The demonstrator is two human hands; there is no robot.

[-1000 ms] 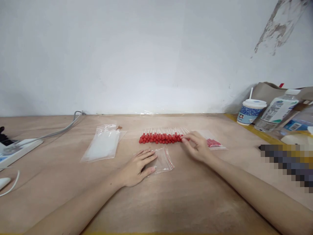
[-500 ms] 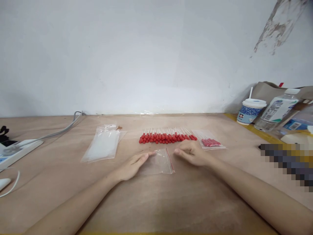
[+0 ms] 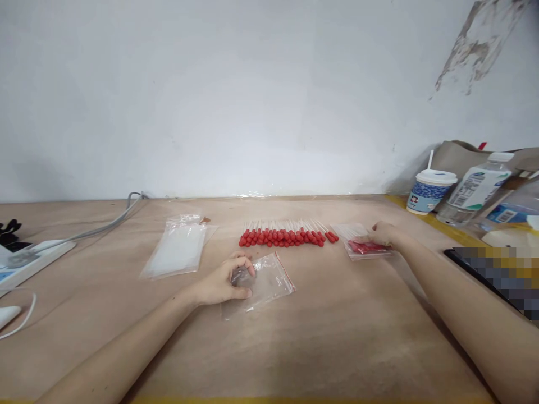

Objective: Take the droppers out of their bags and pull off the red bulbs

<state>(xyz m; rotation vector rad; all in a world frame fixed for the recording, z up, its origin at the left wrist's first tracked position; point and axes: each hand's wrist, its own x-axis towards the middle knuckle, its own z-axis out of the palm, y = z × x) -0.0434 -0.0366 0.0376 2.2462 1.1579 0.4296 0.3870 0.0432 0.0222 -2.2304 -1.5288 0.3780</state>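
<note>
My left hand [image 3: 223, 280] curls its thumb and fingers around the left end of a clear zip bag [image 3: 269, 280]. The bag has a red line along its right edge, and nothing shows inside it. Further right, my right hand [image 3: 385, 234] is closed on a filled zip bag [image 3: 357, 256] of red-tipped sticks; its lower fingers are partly hidden. Between and beyond the hands lies a row of many red-tipped white sticks [image 3: 284, 237], tips toward me.
A stack of clear zip bags [image 3: 177, 249] lies at the left. A power strip [image 3: 42, 252] with a grey cable is at the far left. To the right are a lidded paper cup [image 3: 432, 193], a plastic bottle [image 3: 475, 191] and a dark, partly blurred flat object [image 3: 484, 275].
My right hand has moved right from beside the clear bag to the filled bag. My left hand has gone from flat to curled on the clear bag, which has tilted and shifted slightly left.
</note>
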